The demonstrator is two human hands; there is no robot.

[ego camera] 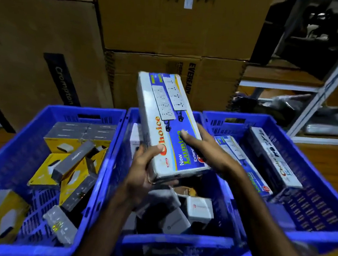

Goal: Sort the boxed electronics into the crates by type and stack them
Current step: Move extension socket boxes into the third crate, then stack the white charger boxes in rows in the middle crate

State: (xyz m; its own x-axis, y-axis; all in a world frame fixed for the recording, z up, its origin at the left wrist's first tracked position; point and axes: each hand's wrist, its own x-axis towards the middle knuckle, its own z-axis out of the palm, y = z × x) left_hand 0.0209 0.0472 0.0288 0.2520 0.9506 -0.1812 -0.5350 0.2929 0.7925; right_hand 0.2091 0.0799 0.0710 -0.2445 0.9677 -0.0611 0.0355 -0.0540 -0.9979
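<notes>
Long extension-board box (pixel 170 126) held tilted above the middle crate (pixel 175 240), near end low. Left hand (pixel 144 171) curled round the near left corner from beneath, thumb on top; right hand (pixel 199 145) gripping the right long edge, fingers over the printed face. Probably light and stiff, with a glossy, likely slippery wrap; best held by the long edges, not the thin end flaps. Matching boxes (pixel 243 162) already in the right crate (pixel 326 209), with bare floor at its near end. Raised blue rims to clear; small cartons (pixel 73 159) piled in the left crate (pixel 26 242).
</notes>
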